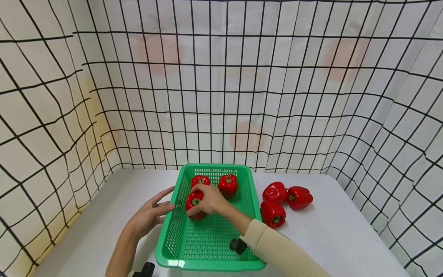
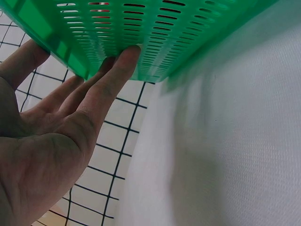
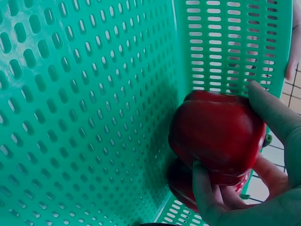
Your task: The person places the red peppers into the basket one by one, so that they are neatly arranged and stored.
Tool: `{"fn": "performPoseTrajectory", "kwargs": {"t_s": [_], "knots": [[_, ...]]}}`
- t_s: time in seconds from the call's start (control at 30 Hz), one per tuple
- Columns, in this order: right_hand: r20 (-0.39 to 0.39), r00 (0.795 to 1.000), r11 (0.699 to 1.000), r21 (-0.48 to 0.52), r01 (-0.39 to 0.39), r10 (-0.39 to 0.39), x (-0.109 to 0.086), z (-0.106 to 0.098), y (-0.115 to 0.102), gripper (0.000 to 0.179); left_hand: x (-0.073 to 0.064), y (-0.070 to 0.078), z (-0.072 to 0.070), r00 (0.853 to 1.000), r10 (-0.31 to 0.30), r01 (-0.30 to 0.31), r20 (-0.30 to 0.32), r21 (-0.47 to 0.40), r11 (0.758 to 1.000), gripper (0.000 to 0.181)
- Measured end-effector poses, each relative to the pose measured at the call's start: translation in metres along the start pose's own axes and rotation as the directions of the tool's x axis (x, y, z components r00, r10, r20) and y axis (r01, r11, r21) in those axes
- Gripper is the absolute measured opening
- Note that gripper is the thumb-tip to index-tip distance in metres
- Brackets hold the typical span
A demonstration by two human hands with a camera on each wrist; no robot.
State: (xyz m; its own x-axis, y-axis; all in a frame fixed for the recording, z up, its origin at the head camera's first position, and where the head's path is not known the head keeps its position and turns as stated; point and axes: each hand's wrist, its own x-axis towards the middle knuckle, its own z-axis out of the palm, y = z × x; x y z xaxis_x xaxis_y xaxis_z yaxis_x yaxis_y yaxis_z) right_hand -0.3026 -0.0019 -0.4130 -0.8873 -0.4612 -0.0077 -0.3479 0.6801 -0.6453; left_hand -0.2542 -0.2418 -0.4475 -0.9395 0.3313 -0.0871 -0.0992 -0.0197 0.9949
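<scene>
A green perforated plastic basket (image 1: 211, 265) stands on the white surface. My right hand (image 1: 212, 198) reaches into it and grips a red bell pepper (image 1: 196, 215) near the left wall. In the right wrist view, thumb and fingers wrap that bell pepper (image 3: 216, 136), and part of another pepper (image 3: 181, 181) shows behind it. Two more red peppers are at the basket's far end, one (image 1: 200, 179) at the left and one (image 1: 228, 186) at the right. Outside the left wall is my left hand (image 1: 147, 215), its fairly straight fingers against the basket's side (image 2: 155, 37).
Several red bell peppers lie together right of the basket: one at the back (image 1: 275, 192), one at the right (image 1: 299, 197) and one in front (image 1: 273, 214), close to the basket wall. Black netting (image 1: 225, 92) over white sheeting encloses the white table (image 1: 332, 231) at the back and sides.
</scene>
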Motion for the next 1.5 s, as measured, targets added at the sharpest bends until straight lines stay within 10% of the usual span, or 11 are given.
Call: {"fn": "performPoseTrajectory", "kwargs": {"t_s": [1.5], "knots": [[0.056, 0.998, 0.997, -0.077, -0.004, 0.008, -0.0052, -0.0018, 0.0001, 0.068, 0.0007, 0.0005, 0.0005, 1.000, 0.000, 0.000, 0.000, -0.006, 1.000, 0.077]]}}
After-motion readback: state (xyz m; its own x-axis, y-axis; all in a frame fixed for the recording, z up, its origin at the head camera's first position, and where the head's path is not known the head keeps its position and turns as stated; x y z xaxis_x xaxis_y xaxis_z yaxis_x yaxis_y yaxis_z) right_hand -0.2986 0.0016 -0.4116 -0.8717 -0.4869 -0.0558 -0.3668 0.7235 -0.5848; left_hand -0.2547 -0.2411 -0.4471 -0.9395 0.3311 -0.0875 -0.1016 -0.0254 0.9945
